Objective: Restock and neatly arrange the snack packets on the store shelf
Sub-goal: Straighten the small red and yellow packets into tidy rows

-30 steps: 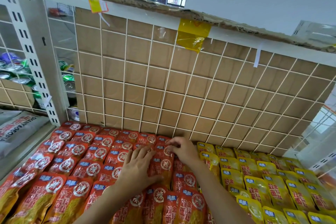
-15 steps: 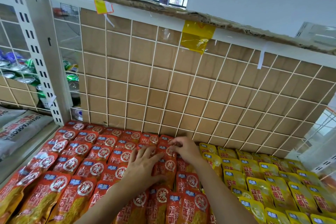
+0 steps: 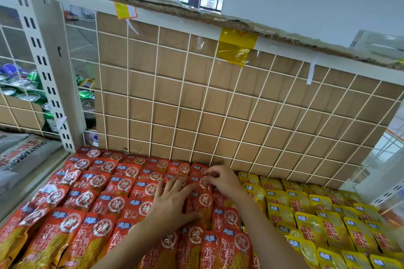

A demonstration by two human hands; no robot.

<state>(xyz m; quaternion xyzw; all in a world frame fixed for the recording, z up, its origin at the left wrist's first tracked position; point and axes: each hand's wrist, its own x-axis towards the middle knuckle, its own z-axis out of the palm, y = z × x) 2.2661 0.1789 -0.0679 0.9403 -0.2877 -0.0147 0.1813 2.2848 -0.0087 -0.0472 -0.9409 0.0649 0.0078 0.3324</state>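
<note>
Red snack packets (image 3: 102,183): lying in overlapping rows across the left and middle of the shelf, reaching the wire grid panel (image 3: 196,105) at the far side. Yellow snack packets (image 3: 306,214): filling the right portion, just beside the red. Left hand (image 3: 172,201): lying flat, fingers spread, pressing on the red rows, likely steadying them. Right hand (image 3: 223,180): curling its fingers and pinching the top edge of a far red packet (image 3: 202,181) by the yellow border, apparently squaring it into line.

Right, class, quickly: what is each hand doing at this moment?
Left hand: open, pressing flat on the red packets.
Right hand: fingers curled, pinching the top of one red packet.
</note>
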